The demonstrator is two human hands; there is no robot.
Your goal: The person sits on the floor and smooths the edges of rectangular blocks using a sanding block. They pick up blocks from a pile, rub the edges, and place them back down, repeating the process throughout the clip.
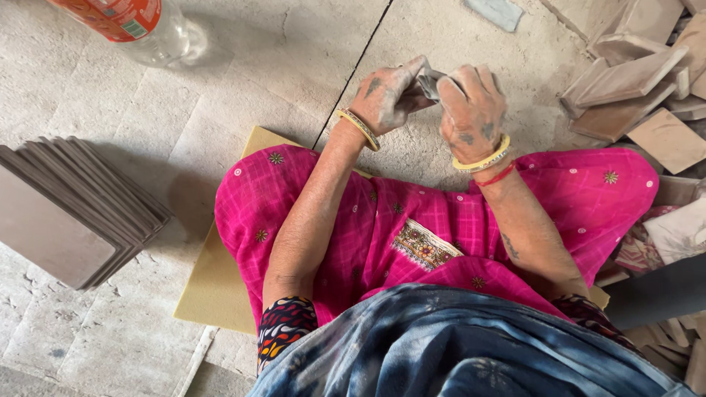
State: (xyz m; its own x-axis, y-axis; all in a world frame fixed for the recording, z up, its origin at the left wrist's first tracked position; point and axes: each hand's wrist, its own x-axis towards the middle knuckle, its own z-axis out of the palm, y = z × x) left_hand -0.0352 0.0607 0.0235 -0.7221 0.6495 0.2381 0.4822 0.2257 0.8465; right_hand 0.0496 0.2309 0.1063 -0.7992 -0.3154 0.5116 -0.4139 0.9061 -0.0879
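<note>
My left hand (386, 95) and my right hand (472, 110) meet in front of my knees, both dusty and closed on one small grey tile piece (430, 81) held between them. Most of that piece is hidden by my fingers. I sit cross-legged in pink cloth on a yellow mat (213, 287) on the stone floor. Each wrist carries a yellow bangle.
A leaning stack of grey-brown square tiles (70, 213) stands at my left. A loose heap of similar tiles (636, 88) lies at the upper right, with more at the lower right. A clear plastic bottle with a red label (140, 26) lies at the top left.
</note>
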